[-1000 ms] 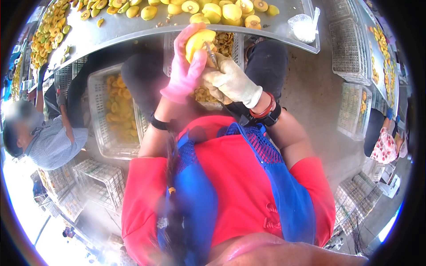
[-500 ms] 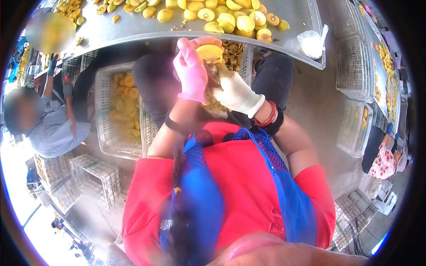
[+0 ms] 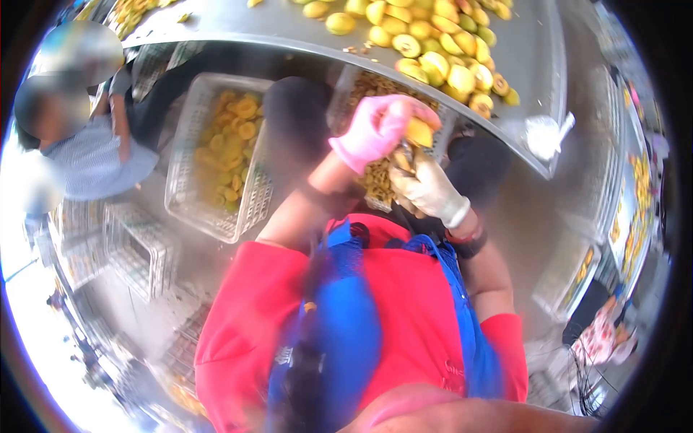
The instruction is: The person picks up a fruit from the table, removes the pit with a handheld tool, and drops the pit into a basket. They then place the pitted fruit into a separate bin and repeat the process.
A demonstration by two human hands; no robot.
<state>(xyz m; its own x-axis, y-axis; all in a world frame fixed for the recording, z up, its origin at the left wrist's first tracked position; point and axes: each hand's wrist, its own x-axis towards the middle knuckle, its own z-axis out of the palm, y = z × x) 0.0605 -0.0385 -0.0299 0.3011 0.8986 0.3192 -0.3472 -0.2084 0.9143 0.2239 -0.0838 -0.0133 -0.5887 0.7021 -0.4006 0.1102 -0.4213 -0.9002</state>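
My left hand (image 3: 377, 131), in a pink glove, is closed around a yellow peach half (image 3: 419, 133). My right hand (image 3: 432, 192), in a whitish glove, grips a small metal tool (image 3: 404, 156) whose working end meets the fruit; its exact kind is hidden by fingers and blur. Both hands are close together above a crate (image 3: 341, 108) between my knees, which holds brownish pits and scraps (image 3: 379, 180). Just beyond them, a heap of halved yellow peaches (image 3: 447, 43) lies on the metal table.
The metal table (image 3: 289, 29) has a raised rim in front of me. At left stands a white crate (image 3: 173, 180) of peach halves (image 3: 229, 144). Another person (image 3: 101, 162) sits farther left. A white plastic bag (image 3: 543, 137) rests at the table's right corner. Stacked crates (image 3: 577, 195) stand at right.
The view has swung, so the table, crates and hands appear shifted and tilted. My left fingers have curled more tightly over the peach half, and both hands remain together at it.
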